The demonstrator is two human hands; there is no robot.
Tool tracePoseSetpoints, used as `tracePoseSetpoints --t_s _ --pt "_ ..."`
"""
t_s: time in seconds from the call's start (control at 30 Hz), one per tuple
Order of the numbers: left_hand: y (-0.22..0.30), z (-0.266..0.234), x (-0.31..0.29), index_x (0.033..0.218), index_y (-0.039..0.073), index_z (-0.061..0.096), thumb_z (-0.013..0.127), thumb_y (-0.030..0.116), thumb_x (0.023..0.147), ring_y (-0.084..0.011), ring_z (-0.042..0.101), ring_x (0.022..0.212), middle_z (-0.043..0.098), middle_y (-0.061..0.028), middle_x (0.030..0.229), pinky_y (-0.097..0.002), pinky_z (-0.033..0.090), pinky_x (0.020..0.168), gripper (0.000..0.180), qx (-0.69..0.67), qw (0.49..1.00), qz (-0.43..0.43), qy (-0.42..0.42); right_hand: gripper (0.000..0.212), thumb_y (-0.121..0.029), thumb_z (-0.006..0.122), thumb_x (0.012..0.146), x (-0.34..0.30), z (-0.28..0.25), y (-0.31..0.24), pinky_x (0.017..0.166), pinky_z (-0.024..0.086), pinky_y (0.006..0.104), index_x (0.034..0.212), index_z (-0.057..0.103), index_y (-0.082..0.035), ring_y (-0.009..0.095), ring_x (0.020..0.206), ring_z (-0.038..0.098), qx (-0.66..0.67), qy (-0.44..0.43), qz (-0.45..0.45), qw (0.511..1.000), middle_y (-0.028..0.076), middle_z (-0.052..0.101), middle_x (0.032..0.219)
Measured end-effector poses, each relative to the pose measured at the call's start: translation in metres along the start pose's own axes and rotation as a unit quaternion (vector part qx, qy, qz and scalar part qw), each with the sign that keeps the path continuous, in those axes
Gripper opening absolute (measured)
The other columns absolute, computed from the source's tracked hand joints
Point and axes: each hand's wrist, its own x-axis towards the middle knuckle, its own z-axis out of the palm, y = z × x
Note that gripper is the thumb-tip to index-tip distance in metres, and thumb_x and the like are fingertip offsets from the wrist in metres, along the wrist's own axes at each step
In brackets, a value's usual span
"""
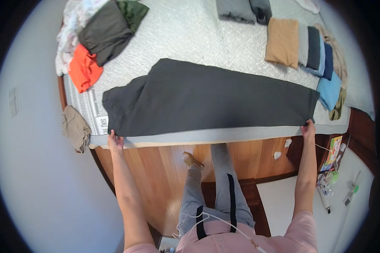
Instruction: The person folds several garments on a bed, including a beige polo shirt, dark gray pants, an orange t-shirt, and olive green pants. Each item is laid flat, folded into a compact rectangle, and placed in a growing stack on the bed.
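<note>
A pair of dark grey trousers (215, 97), doubled lengthwise, lies across the near side of the bed. My left hand (115, 141) pinches its near corner at the waistband end. At the far right, my right hand (308, 128) grips the near corner of the leg hem. Both arms are spread wide, and the near edge of the cloth runs fairly straight between the hands. Toward the waistband, a flap of the trousers bulges out on the left.
Loose clothes, including an orange garment (84, 67) and a dark olive one (107, 31), lie at the far left. A beige garment (76, 127) hangs over the left corner. Folded clothes, such as a tan one (282, 42), line the right. A white table (283, 202) stands at lower right.
</note>
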Motion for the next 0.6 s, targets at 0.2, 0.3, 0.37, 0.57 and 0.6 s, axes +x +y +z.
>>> tracePoseSetpoints --t_s 0.2,0.3,0.37,0.57,0.6 --pt "0.013 -0.007 -0.001 0.110 0.015 0.063 0.078 0.022 0.090 -0.0156 0.064 0.096 0.070 0.0007 0.102 -0.0376 0.053 0.080 0.026 0.089 0.995 -0.014 -0.050 0.018 -0.003 0.064 0.084 0.000 -0.018 -0.023 0.091 0.057 0.0413 0.102 0.063 0.000 0.028 0.099 0.066 0.031 -0.041 -0.010 0.999 0.010 0.069 0.108" --pt "0.033 0.017 -0.015 0.116 0.011 0.067 0.081 0.026 0.086 -0.0171 0.064 0.094 0.070 0.0007 0.107 -0.0373 0.046 0.091 0.037 0.215 0.976 -0.031 -0.021 0.018 -0.016 0.076 0.087 -0.008 -0.011 -0.040 0.085 0.055 0.0384 0.100 0.065 -0.008 0.023 0.098 0.067 -0.068 -0.029 -0.063 0.995 0.006 0.070 0.104" --pt "0.051 0.041 -0.016 0.124 0.006 0.063 0.081 0.027 0.086 -0.0181 0.063 0.101 0.067 -0.0064 0.116 -0.0353 0.044 0.095 0.047 0.388 0.919 0.034 -0.065 0.017 -0.019 0.078 0.088 -0.011 -0.005 -0.050 0.080 0.054 0.0359 0.094 0.063 -0.012 0.018 0.092 0.067 -0.186 -0.069 -0.105 0.975 0.002 0.070 0.099" --pt "0.076 0.131 0.023 0.154 -0.006 0.030 0.083 0.054 0.079 -0.0289 0.057 0.122 0.058 -0.0229 0.133 -0.0371 0.040 0.108 0.109 0.535 0.828 0.133 -0.102 0.054 -0.046 0.076 0.089 -0.009 0.020 -0.083 0.083 0.045 0.0252 0.115 0.062 -0.001 0.014 0.090 0.063 -0.485 -0.058 -0.125 0.863 0.003 0.068 0.100" --pt "0.077 0.144 0.034 0.152 -0.007 0.035 0.082 0.056 0.079 -0.0280 0.057 0.123 0.059 -0.0220 0.132 -0.0367 0.040 0.108 0.107 0.523 0.835 0.140 -0.098 0.056 -0.051 0.074 0.090 -0.008 0.024 -0.092 0.083 0.045 0.0252 0.106 0.067 0.002 0.014 0.092 0.063 -0.514 -0.125 -0.115 0.841 0.004 0.068 0.098"
